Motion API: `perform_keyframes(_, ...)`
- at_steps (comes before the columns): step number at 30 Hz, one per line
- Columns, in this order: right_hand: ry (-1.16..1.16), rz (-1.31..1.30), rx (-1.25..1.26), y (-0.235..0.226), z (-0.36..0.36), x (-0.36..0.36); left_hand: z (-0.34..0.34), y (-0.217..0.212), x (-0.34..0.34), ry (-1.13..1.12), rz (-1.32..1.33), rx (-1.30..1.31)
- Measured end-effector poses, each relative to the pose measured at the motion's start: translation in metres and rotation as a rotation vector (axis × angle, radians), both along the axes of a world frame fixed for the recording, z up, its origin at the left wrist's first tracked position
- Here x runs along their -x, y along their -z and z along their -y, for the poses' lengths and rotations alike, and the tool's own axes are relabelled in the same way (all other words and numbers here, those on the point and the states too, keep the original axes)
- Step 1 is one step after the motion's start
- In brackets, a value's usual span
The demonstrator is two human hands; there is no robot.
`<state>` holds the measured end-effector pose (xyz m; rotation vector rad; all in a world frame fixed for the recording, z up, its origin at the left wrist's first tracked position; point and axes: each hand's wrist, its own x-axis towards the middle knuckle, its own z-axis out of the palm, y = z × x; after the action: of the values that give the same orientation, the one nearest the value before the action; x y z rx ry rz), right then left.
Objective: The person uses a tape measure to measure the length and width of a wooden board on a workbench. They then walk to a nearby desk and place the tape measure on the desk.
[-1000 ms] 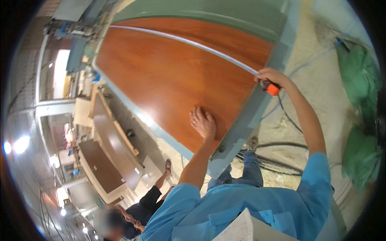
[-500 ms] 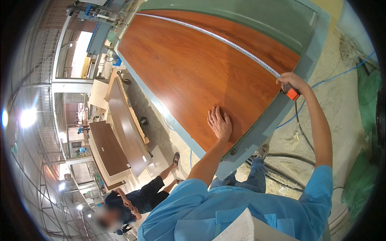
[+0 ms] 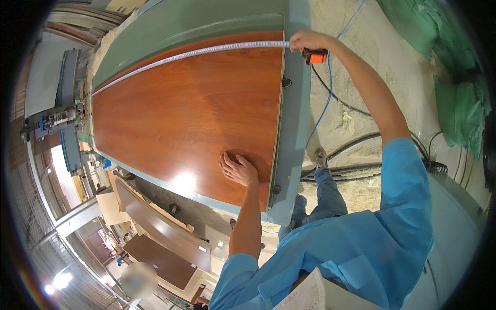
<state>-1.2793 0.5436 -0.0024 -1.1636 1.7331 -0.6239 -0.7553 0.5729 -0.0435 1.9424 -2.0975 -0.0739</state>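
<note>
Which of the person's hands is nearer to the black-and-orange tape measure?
Right: the right hand holds the tape measure; the left hand rests apart from it, on the reddish-brown wood-grain panel.

- The tape blade (image 3: 206,50) bore markings too small to read.
- The right hand (image 3: 309,40) partly hid the tape case (image 3: 316,57).
- The left hand (image 3: 239,169) hid its palm.
- Green sheeting (image 3: 457,113) ran out of view.
</note>
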Motion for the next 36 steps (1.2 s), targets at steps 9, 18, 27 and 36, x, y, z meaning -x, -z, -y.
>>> perform_keyframes(9,-0.006,-0.242,0.16,0.041,0.006,0.044,0.0,-0.004,0.003,-0.023,-0.001,-0.029)
perform_keyframes(18,-0.003,-0.317,0.17,0.046,0.002,0.057,-0.001,-0.007,0.006,-0.033,-0.01,-0.055)
perform_keyframes(27,0.059,-0.309,0.098,0.041,-0.004,0.051,-0.001,-0.004,0.004,-0.056,0.024,-0.076)
perform_keyframes(36,0.057,-0.292,0.086,0.039,-0.005,0.049,-0.001,-0.005,0.004,-0.043,0.011,-0.07)
